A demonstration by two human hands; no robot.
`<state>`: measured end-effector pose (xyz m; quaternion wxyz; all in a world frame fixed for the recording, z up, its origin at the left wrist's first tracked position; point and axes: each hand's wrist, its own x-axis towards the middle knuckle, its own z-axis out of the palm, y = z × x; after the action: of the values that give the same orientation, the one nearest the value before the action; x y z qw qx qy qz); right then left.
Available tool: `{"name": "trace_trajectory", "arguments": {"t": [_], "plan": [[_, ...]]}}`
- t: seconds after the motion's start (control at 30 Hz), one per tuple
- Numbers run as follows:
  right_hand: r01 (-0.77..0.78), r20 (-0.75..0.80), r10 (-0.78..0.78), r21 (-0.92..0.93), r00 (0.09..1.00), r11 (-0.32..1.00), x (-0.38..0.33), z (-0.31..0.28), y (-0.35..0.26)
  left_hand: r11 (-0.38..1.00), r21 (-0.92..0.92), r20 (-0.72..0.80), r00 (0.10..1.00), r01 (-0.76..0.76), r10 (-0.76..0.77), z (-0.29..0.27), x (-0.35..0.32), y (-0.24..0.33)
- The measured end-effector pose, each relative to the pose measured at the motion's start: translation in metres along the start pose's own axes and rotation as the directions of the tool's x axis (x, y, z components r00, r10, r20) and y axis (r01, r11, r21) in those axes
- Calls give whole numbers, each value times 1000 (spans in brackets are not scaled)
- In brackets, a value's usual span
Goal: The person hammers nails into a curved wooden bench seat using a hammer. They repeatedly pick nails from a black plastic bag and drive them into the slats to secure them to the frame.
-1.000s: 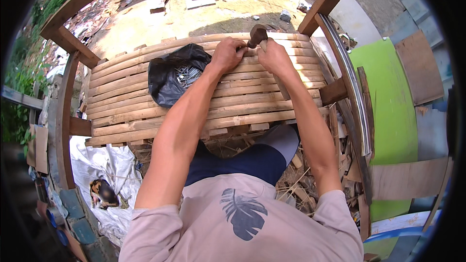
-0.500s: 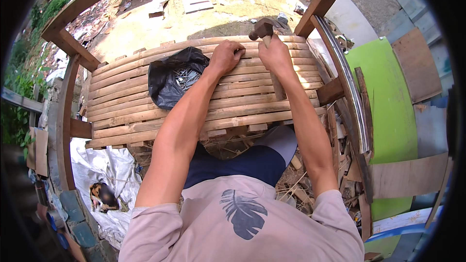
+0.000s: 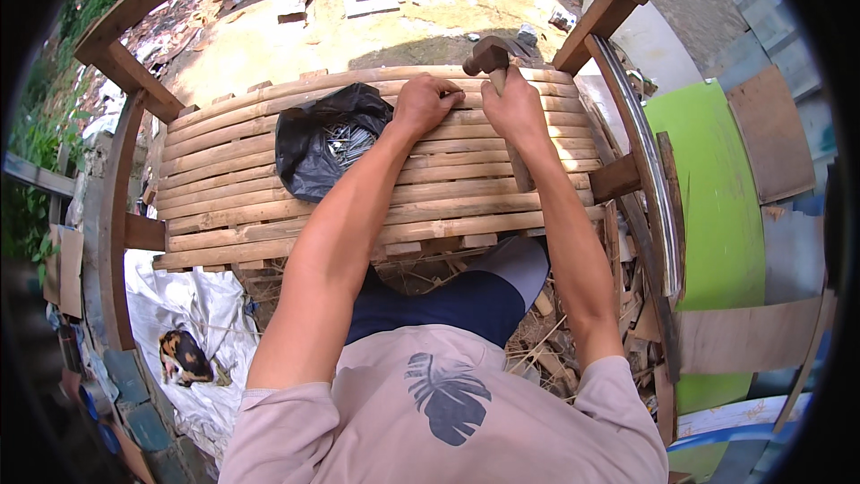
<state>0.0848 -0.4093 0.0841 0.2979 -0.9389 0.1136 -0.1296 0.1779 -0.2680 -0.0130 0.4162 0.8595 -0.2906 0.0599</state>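
My left hand (image 3: 425,106) rests on the far slats of a bamboo platform (image 3: 233,188), thumb and fingertips pinched together. Whatever is between those fingertips is too small to make out. Just to its right, my right hand (image 3: 516,108) grips a claw hammer (image 3: 490,56) by its wooden handle. The hammer's dark head is raised above the slats, and the handle's end sticks out below my fist. Beside my left forearm lies an open black plastic bag (image 3: 309,161), with a heap of loose metal nails (image 3: 348,143) inside.
A brown wooden frame (image 3: 116,215) rises around the platform, with a post (image 3: 609,9) at the far right. A cat (image 3: 184,358) lies on a white sheet (image 3: 202,412) at lower left. Green board (image 3: 708,188) stands on the right; wood scraps (image 3: 555,341) litter the ground.
My left fingertips have edged slightly right along the slats, and their pinch is tighter. The hammer head has tilted a little in my right hand. The whole view has shifted slightly.
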Motion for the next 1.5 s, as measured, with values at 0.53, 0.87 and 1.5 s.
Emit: {"name": "trace_trajectory", "arguments": {"t": [0.53, 0.87, 1.5], "plan": [[-17, -25, 18, 34, 1000, 999, -2, 3, 0, 997, -25, 13, 997, -76, 76, -2, 1, -7], [26, 13, -26, -28, 1000, 999, -10, -5, -1, 998, -35, 112, 992, -53, 56, -9, 3, -10], [5, 22, -4, -40, 1000, 999, -15, -6, -4, 776, 616, 4, 985, 132, -171, -19, 24, -24]]}}
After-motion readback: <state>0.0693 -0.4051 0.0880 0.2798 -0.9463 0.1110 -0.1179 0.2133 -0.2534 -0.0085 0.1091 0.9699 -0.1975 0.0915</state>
